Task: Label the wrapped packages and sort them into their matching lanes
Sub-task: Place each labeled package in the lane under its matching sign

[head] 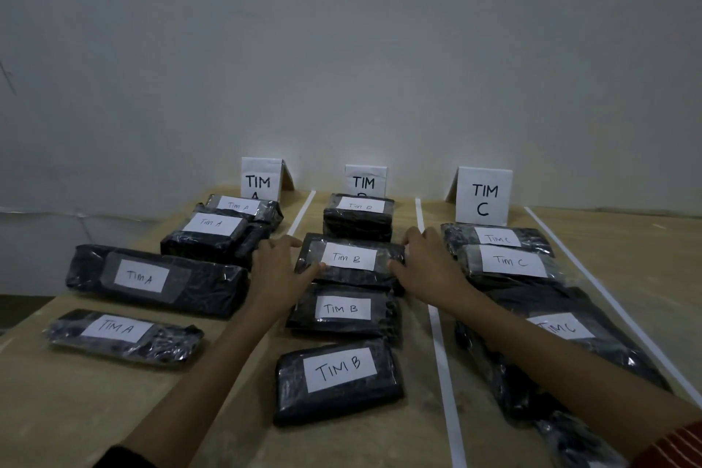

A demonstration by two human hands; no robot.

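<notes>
Btm-right pkg (577, 443) cropped; mid pkg (351, 274) ends under left hand (275, 270), right hand (427, 266)

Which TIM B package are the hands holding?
The black plastic-wrapped TIM B package second from the white paper sign; left hand and right hand grip its ends, others untouched.

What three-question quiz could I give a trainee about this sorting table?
1. True or false: the left hand and right hand grip a package labelled TIM C.
2. How many packages lie in the middle lane? A) two B) four C) six
3. Fill in: the rightmost sign reads TIM ___.
Key: 1 false, they grip a TIM B package; 2 B; 3 C.
</notes>
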